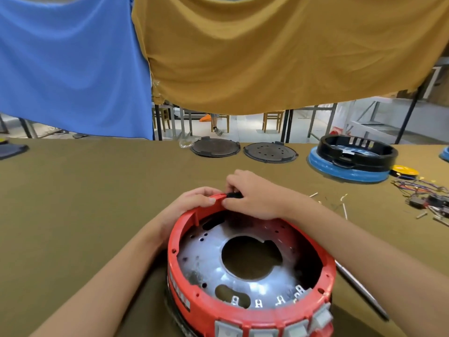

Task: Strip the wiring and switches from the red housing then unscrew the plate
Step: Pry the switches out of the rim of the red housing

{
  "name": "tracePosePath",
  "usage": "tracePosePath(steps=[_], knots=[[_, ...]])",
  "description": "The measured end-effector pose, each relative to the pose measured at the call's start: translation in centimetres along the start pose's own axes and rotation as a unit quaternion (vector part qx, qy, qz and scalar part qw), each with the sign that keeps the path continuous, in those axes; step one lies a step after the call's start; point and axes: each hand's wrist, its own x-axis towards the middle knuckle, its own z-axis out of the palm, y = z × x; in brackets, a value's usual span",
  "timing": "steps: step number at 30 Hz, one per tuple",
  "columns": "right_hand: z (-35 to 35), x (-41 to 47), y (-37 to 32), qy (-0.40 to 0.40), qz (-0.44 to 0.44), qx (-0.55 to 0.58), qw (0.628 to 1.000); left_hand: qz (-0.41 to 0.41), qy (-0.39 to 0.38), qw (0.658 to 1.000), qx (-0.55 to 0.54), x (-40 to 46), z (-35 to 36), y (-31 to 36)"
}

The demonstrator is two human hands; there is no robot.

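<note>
1. In the head view I see the red housing point(250, 263) near me on the olive table point(97, 190), with the metal plate point(213, 261) inside.
2. My left hand point(192, 203) grips its far rim.
3. My right hand point(252, 195) pinches a small black part point(234, 195) at that rim.
4. Loose wiring point(420, 188) lies far right.

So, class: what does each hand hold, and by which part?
The left hand grips the red housing by its far rim. The right hand pinches a small black part at that rim.

Red housing point(245, 312) w/ silver plate point(209, 259) – olive table point(85, 190), blue point(73, 64) & mustard cloths point(279, 52).
</note>
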Motion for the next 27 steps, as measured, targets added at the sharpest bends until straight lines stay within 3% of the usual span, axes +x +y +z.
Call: tracePosePath(steps=[27], knots=[[0.55,-0.08,-0.26,-0.019,0.048,-0.018,0.998,-0.007,-0.007,0.999,-0.041,0.06,0.24,-0.05]])
